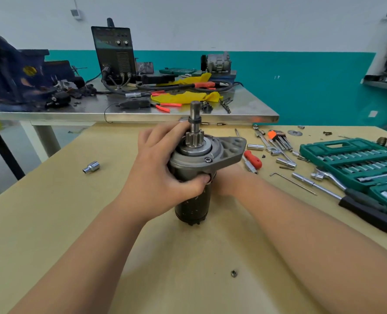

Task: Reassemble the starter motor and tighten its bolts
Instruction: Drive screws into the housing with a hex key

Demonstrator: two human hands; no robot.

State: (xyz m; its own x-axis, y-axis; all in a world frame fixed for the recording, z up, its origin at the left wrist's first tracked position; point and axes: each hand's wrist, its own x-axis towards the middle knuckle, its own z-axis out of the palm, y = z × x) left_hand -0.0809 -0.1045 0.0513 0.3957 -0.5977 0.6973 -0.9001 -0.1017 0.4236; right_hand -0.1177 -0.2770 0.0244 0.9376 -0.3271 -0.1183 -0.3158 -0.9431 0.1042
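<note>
The starter motor (193,200) stands upright on the tan table (74,200), dark cylinder body below, grey flanged end housing (230,150) on top, pinion gear and shaft (194,123) pointing up. My left hand (158,171) grips the motor from the left, thumb across the front of the body, fingers over the housing's rim. My right hand (227,180) holds the body from the right, just under the flange; its fingers are hidden behind the motor. A bolt head (208,159) shows on the housing's front edge.
A loose socket (91,167) lies at left and a nut (233,273) near the front. To the right lie a ratchet (346,189), a black-handled extension bar (367,211), a red screwdriver (253,159), hex keys (281,141) and a green socket case (355,162). A cluttered metal bench (142,114) stands behind.
</note>
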